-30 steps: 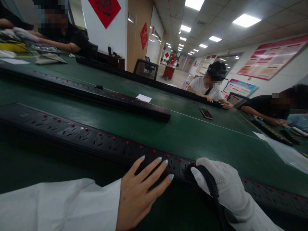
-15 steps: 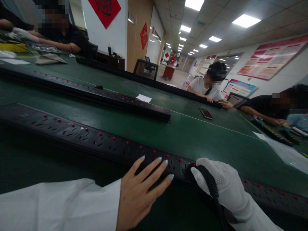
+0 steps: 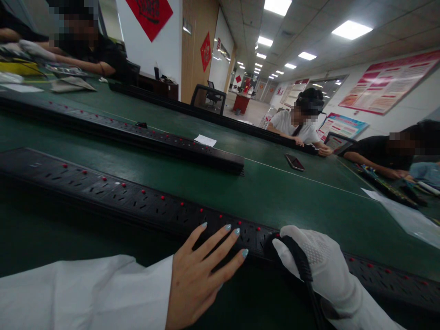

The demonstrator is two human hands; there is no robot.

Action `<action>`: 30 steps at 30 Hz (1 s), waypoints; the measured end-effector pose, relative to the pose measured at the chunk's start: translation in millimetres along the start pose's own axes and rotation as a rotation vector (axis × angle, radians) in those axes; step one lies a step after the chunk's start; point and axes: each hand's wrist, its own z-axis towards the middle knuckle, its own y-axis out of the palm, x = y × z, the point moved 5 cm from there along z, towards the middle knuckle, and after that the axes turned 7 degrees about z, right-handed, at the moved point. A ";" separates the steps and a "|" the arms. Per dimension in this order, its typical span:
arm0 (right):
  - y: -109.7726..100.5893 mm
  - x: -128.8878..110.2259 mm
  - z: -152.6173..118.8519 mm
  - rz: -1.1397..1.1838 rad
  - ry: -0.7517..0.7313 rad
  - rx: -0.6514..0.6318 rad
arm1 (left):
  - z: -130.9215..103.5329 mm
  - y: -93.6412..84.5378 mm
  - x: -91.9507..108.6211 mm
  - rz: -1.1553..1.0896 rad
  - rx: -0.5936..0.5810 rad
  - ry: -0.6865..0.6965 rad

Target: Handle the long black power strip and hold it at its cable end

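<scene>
A long black power strip point(image 3: 137, 200) with sockets and a row of red lights runs slantwise across the near bench. My left hand point(image 3: 206, 275), bare with pale blue nails, rests with spread fingers over the strip's front edge, near its middle. My right hand point(image 3: 319, 261), in a white dotted glove, is closed round a black plug point(image 3: 292, 250) set against a socket just right of there. From the plug a thick cord point(image 3: 311, 293) drops toward the bottom edge. The glove hides the strip behind it, and the plug's pins are out of sight.
A second power strip point(image 3: 165, 145) lies farther back on the green table point(image 3: 302, 201), and a long black bar point(image 3: 178, 110) behind that. A phone point(image 3: 294, 162), a white paper point(image 3: 205, 140) and a plastic sheet point(image 3: 405, 217) lie about. Several co-workers sit around the far sides.
Both my hands, the plug and the strip stay where they were. Across the table, a co-worker's hand at the end of the black bar has shifted slightly.
</scene>
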 end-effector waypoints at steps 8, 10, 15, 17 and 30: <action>0.9 2.6 -3.1 0.004 -0.001 0.004 | -0.5 -0.8 0.2 -0.002 0.002 0.005; 1.0 2.5 -3.1 0.003 -0.001 0.007 | -0.4 -0.4 0.2 0.000 -0.002 0.003; 0.3 1.3 -2.6 0.015 0.001 -0.006 | -0.3 0.7 -0.1 0.003 -0.009 0.007; -0.5 1.1 -2.0 0.019 -0.002 -0.005 | -0.2 0.4 -0.2 0.003 -0.008 0.008; -0.3 0.6 -1.2 0.010 -0.002 -0.003 | 0.6 -1.4 0.7 0.003 -0.003 0.005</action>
